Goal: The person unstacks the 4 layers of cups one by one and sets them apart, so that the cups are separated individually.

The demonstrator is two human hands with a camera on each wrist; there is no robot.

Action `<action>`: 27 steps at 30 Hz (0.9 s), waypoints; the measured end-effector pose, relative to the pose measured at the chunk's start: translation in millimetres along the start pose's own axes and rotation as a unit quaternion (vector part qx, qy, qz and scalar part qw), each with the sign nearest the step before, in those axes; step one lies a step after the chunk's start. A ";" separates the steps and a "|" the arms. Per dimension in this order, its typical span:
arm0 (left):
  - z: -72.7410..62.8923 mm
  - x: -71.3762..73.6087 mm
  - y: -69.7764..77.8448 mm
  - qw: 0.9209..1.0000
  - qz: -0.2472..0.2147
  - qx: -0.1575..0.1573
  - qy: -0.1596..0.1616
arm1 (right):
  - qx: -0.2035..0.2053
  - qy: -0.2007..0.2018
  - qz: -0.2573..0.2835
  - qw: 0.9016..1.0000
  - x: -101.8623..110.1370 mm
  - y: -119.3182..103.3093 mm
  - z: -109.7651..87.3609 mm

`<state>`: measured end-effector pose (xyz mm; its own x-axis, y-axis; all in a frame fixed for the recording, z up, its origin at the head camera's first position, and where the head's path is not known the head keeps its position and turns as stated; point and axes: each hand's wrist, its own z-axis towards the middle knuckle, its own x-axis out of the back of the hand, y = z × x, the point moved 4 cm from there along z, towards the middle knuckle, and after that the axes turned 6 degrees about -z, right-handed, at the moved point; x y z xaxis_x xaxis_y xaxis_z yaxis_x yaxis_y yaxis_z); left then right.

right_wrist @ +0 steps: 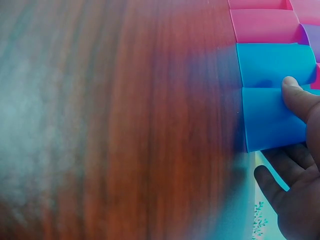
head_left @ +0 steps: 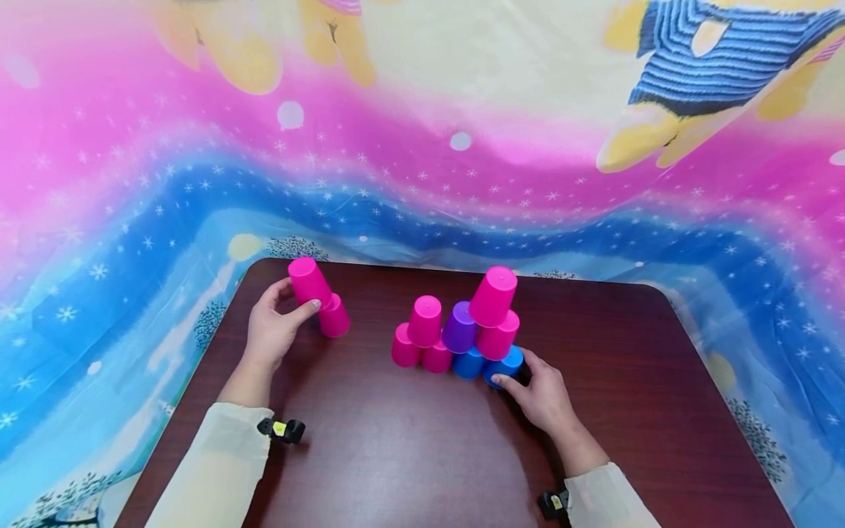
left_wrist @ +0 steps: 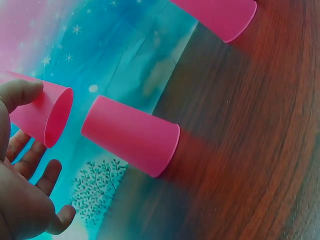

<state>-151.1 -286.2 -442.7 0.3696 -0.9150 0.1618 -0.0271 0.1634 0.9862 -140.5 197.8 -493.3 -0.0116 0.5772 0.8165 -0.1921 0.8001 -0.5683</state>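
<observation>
My left hand [head_left: 272, 323] grips an upside-down pink cup [head_left: 307, 279] between thumb and fingers. In the left wrist view this held cup [left_wrist: 37, 107] hangs apart from a second pink cup [left_wrist: 132, 137], which stands mouth down on the table. To the right rises a stack of upturned cups: two pink and two blue at the bottom, then a pink [head_left: 425, 321], a purple [head_left: 458, 328] and a pink one [head_left: 498, 337], with one pink cup [head_left: 494, 297] on top. My right hand [head_left: 544, 392] holds the rightmost blue cup [right_wrist: 275, 120], thumb in front and fingers partly hidden behind.
The dark wooden table [head_left: 409, 447] runs under everything, its far edge just behind the cups. A patterned cloth [head_left: 422, 183] hangs around its back and sides. Each sleeve cuff has a small black device [head_left: 282, 430] strapped near it.
</observation>
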 end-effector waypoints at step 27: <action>1.3 21.9 -30.8 0.997 0.051 0.029 0.048 | -0.006 -0.007 -0.001 1.000 -0.6 1.3 0.9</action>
<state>-143.4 -311.7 -469.5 0.4489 -0.8546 0.2609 -0.1221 0.2306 0.9654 -141.7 198.3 -494.4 -0.0253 0.5727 0.8194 -0.1809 0.8035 -0.5672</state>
